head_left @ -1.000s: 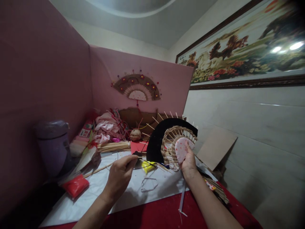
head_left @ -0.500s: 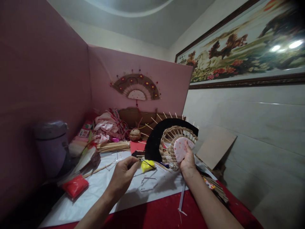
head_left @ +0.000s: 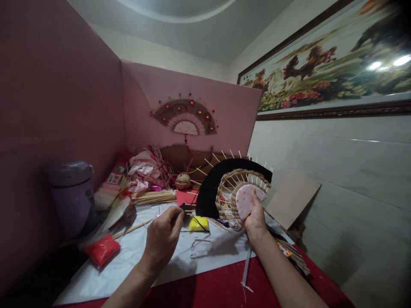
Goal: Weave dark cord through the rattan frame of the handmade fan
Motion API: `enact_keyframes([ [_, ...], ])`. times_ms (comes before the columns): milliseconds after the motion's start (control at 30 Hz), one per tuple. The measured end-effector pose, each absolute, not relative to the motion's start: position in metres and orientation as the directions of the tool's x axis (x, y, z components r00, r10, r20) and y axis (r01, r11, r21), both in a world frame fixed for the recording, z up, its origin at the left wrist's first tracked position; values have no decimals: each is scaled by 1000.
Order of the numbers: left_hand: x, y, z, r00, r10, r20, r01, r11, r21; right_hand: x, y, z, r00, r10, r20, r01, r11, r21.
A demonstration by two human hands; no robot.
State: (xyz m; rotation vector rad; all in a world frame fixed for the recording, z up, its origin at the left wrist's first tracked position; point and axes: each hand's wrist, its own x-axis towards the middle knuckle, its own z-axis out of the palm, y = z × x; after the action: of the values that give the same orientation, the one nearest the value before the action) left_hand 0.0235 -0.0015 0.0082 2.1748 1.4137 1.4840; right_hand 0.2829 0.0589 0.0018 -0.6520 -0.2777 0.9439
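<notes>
My right hand [head_left: 256, 216] grips a handmade fan by its pink dotted half-round base [head_left: 246, 200], thumb on the front. The fan has thin wooden ribs, a braided straw band [head_left: 225, 184] and a broad black cloth arc [head_left: 207, 194]; it is raised above the table, tilted. To its left, my left hand [head_left: 165, 233] is closed in a pinch, apart from the fan's cloth. A thin black cord [head_left: 203, 226] trails from near its fingers across a yellow packet [head_left: 198, 223]. The fingertips are partly hidden.
A white sheet [head_left: 128, 265] covers part of the red-clothed table. Around it lie a red packet [head_left: 102, 250], a bundle of sticks [head_left: 154, 197], a twine ball [head_left: 183, 181], pink fabric [head_left: 146, 169] and a lilac container [head_left: 72, 205]. A finished fan [head_left: 184, 116] hangs on the pink panel.
My left hand has drawn slightly left and turned upward, its fingers curled more. The cord over the yellow packet has shifted. My right hand still holds the fan, nearly unmoved.
</notes>
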Motion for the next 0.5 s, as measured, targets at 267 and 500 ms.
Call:
enact_keyframes([
  [267, 26, -4, 6, 166, 764, 623, 683, -545, 486, 281, 59, 1, 565, 820, -85, -678, 404, -614],
  [500, 31, -4, 1, 203, 769, 606, 627, -577, 523, 282, 61, -3, 583, 813, 4, -615, 444, -651],
])
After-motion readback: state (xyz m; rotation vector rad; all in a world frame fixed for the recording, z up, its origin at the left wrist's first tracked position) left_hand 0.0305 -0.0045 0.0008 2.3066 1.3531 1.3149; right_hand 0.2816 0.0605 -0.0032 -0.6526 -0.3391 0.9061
